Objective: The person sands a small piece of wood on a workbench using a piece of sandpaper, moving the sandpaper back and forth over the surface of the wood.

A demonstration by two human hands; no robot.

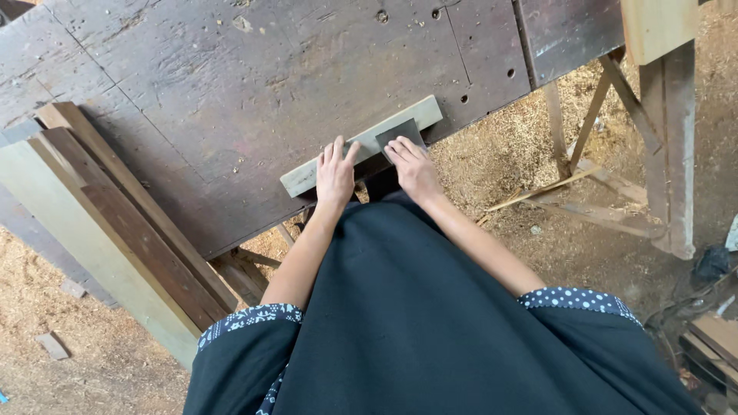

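Two hands of yours rest at the tabletop's (231, 92) near edge: your left hand (335, 174) lies flat, fingers spread, on the pale wooden block (338, 154), whose long axis runs along that edge, while your right hand (413, 165) presses flat on the dark sheet (399, 131) atop it.

Pale rectangular wooden block (361, 144), lying flat and aslant at the near edge of the table; dark grey sanding sheet (400, 134) resting flat on it.
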